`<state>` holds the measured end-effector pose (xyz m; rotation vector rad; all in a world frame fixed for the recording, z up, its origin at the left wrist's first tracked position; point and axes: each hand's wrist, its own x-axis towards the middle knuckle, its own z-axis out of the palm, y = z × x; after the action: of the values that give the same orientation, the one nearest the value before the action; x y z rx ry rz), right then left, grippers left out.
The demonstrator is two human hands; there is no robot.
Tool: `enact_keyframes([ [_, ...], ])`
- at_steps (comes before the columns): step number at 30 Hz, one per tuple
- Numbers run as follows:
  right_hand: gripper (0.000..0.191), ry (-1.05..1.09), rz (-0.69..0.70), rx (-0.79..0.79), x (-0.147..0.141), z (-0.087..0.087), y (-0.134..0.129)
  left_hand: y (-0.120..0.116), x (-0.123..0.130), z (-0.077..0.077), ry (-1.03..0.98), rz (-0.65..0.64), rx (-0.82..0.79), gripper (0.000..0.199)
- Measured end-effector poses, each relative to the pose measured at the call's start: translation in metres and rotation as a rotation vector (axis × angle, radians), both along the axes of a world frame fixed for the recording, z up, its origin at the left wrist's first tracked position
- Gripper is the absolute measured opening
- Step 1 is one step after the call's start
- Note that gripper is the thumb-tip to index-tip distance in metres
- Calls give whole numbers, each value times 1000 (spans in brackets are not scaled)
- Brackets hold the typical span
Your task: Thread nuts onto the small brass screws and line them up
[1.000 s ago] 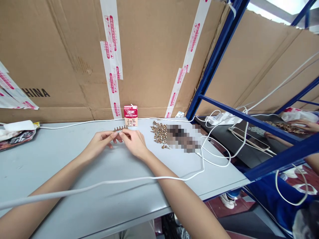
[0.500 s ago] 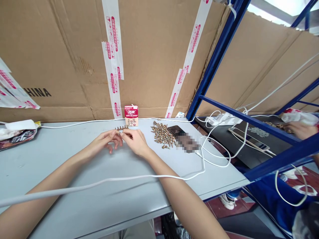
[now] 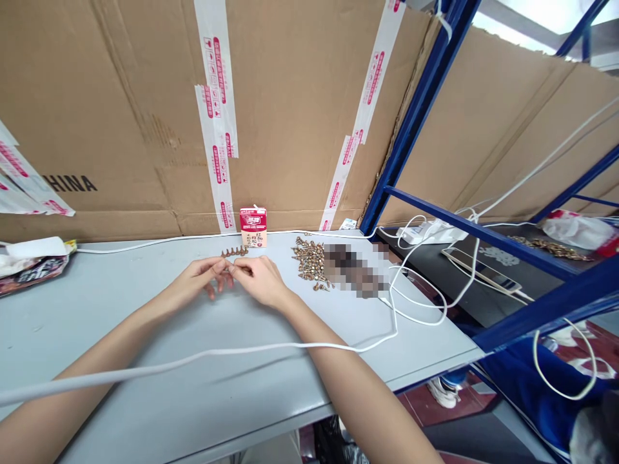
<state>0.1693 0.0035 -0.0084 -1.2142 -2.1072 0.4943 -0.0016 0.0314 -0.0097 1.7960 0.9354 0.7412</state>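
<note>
Hands (image 3: 261, 278) meet, their hold unclear, near brassy pieces (image 3: 235, 251); white cable (image 3: 213, 349) crosses in front, red-topped carton (image 3: 254, 227) behind.

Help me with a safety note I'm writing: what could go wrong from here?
The row of small metal pieces just beyond the left hand and right hand could be toppled by a stray finger. The loose metal pile might scatter if the right hand swings sideways. The white cable crosses in front of both forearms in this view, so a raised arm might snag it.
</note>
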Motion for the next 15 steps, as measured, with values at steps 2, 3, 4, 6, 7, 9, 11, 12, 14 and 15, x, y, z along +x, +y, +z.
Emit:
enact_keyframes([
  [2, 34, -21, 12, 8, 0, 0, -1, 1, -1, -1, 24, -8, -12, 43],
  [3, 34, -31, 11, 11, -1, 0, -1, 2, -1, -1, 35, -4, -12, 42],
  [4, 33, -39, 8, 13, -1, -1, -1, 3, -2, -2, 43, 1, -13, 41],
  [6, 33, -49, 0, 16, -1, -1, -1, 4, -4, -3, 45, 7, -24, 40],
  [7, 32, -52, -2, 17, -1, -1, -1, 5, -4, -3, 36, 14, -28, 40],
  [9, 31, -57, -5, 17, -1, -1, -1, 4, -4, -3, 2, 38, -36, 40],
  [11, 31, -64, -10, 14, -1, 0, -1, 3, -3, -2, -35, 73, -52, 39],
  [12, 32, -67, -13, 13, -1, 1, -1, 2, -2, -1, -51, 85, -66, 40],
  [14, 32, -80, -24, 15, -1, 1, -2, 1, -2, 0, -71, 78, -102, 42],
  [15, 32, -92, -30, 19, -1, 1, -2, 0, -2, 1, -72, 62, -118, 42],
])
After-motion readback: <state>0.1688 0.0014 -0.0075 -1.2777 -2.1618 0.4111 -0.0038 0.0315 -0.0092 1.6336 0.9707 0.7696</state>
